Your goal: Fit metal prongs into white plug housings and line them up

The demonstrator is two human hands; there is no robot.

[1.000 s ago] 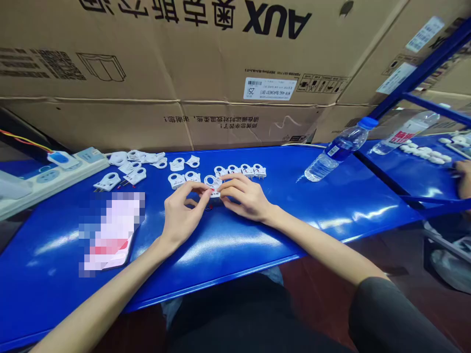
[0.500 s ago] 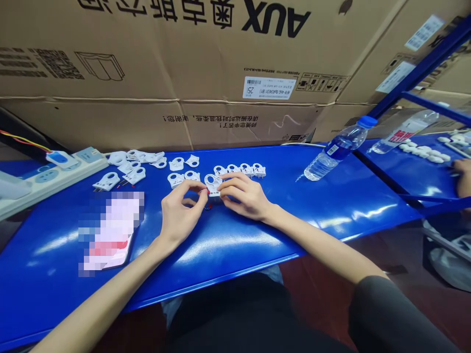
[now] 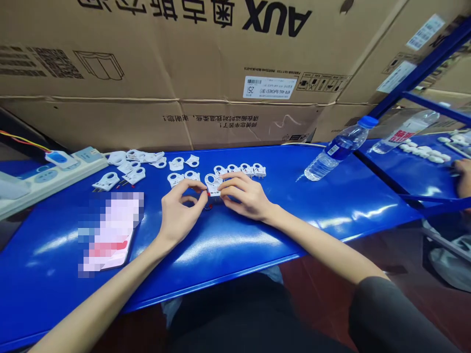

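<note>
Left hand [image 3: 178,212] edged slightly toward the blurred phone [image 3: 117,230].

From my end, the right hand [image 3: 243,198] hides the right edge of the white plastic piece [image 3: 211,182], and the print on that piece is too small for me to read. By the fingertips of the left hand [image 3: 180,213] I get a red speck [image 3: 208,194], too tiny to identify. The phone [image 3: 114,230] shows me only blurred squares on its screen. The top edge crops the lettering on the cardboard box [image 3: 206,63]; the left edge cuts the power strip [image 3: 66,172], the right edge another person's hand [image 3: 465,180].
</note>
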